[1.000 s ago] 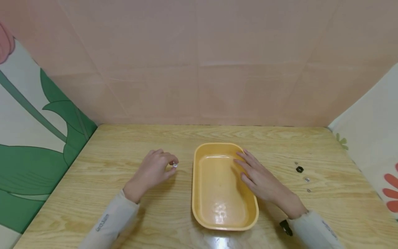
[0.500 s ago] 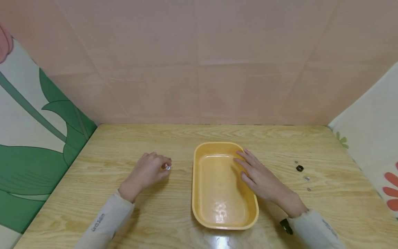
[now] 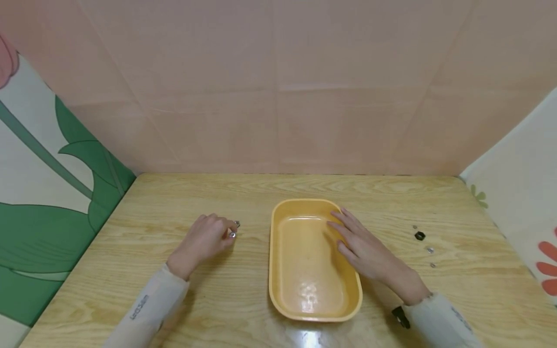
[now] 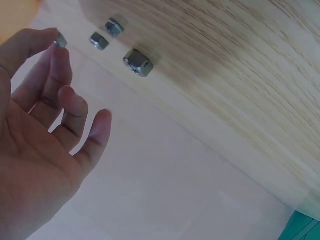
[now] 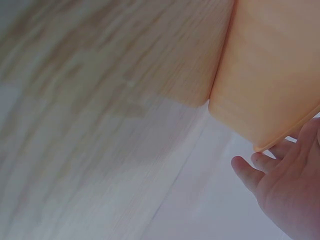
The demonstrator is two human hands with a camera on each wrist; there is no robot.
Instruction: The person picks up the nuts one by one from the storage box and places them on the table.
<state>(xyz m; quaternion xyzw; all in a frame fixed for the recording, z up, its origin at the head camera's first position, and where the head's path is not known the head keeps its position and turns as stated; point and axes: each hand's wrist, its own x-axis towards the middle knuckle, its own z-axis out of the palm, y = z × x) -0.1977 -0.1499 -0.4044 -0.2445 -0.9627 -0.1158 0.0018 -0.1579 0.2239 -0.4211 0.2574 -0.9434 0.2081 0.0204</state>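
Observation:
My left hand is left of the yellow basin, pinching a small silver nut between thumb and fingertips. In the left wrist view, its other fingers are loosely bent. Several silver nuts lie close by on the tabletop: a larger nut and two smaller ones, one nut beside the other nut. Part of a nut shows just past the fingertips in the head view. My right hand rests on the right rim of the yellow basin, fingers extended and slightly spread over it. The basin holds nothing visible.
Right of the basin lie a black nut, a silver piece and two tiny pieces, one nearer piece and one farther piece. A pink backdrop stands behind the wooden table; printed panels flank it.
My left hand has shifted a little to the left, keeping the small nut pinched. Another nut has come into sight beyond its fingertips. The right hand and basin have stayed put.

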